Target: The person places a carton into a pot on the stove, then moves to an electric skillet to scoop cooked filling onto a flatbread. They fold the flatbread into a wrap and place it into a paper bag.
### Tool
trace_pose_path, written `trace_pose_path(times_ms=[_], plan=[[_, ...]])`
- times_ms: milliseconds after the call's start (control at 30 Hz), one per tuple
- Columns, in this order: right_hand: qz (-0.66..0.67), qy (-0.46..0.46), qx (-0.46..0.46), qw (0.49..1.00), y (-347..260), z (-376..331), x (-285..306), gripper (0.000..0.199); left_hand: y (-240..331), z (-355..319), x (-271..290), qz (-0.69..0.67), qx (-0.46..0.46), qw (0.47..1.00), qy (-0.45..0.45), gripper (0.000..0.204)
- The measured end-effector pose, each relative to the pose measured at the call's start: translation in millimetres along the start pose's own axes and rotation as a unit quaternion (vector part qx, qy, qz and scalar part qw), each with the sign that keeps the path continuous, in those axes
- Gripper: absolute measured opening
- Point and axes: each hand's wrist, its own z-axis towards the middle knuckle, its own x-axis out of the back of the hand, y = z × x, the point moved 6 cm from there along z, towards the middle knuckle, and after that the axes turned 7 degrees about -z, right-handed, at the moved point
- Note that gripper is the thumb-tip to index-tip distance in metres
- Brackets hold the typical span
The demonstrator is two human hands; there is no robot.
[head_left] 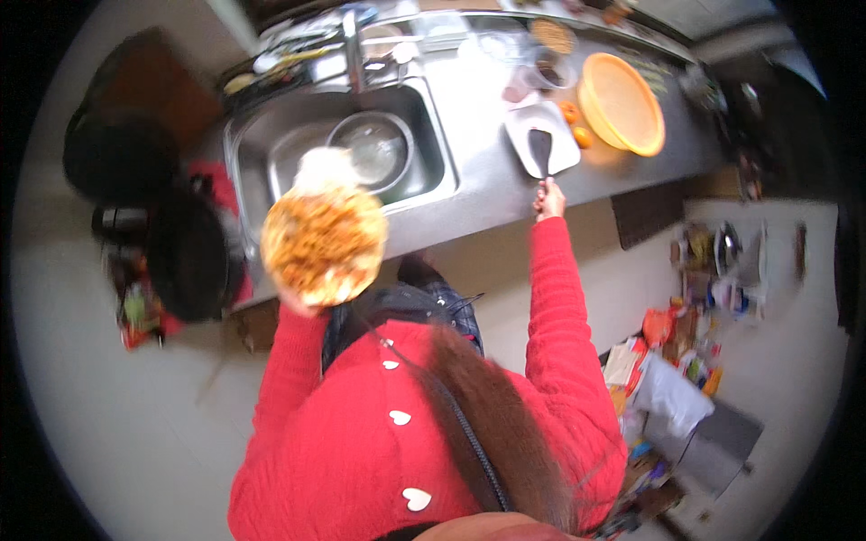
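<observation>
My left hand (303,303) is under the near edge of a round plate of orange-brown food (327,242), holding it in front of the sink. The food looks shredded or like noodles, but blur hides its exact kind. Beyond the plate, a white blurred patch (325,169) shows over the sink; I cannot make out what it is. With my right hand (548,198) closed round its handle, I hold a black spatula (540,149). Its blade lies over a white square dish (561,153) on the counter.
The steel sink (448,171) holds a metal bowl (406,144) under the faucet (353,54). Right of the dish are oranges (582,137) and an orange basin (618,104). Dark pans (188,257) stand left of the sink. Bags (672,397) and boxes crowd the floor at right.
</observation>
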Motion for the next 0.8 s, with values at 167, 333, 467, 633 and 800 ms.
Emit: trace_pose_path(times_ms=[167, 333, 467, 633, 800], plan=[[-0.103, -0.083, -0.003, 0.991, 51, -60, -87, 0.036, 59, -36, 14, -0.037, -0.023, 0.99, 0.134, 0.058], [-0.533, 0.051, 0.155, 0.83, 30, -120, -103, 0.046, 73, -32, 3, -0.097, 0.063, 0.985, 0.127, 0.059], [-0.457, 0.087, 0.355, 0.811, -30, -215, -132, 0.034, 68, -21, -16, -0.163, 0.123, 0.977, 0.066, 0.055], [-0.032, -0.376, 0.1, 0.921, -48, -323, -230, 0.044, 60, -14, -24, -0.215, 0.213, 0.953, 0.031, 0.054], [0.058, -0.283, 0.031, 0.957, -61, -352, -251, 0.04, 57, -7, -19, -0.219, 0.252, 0.939, 0.077, 0.054]])
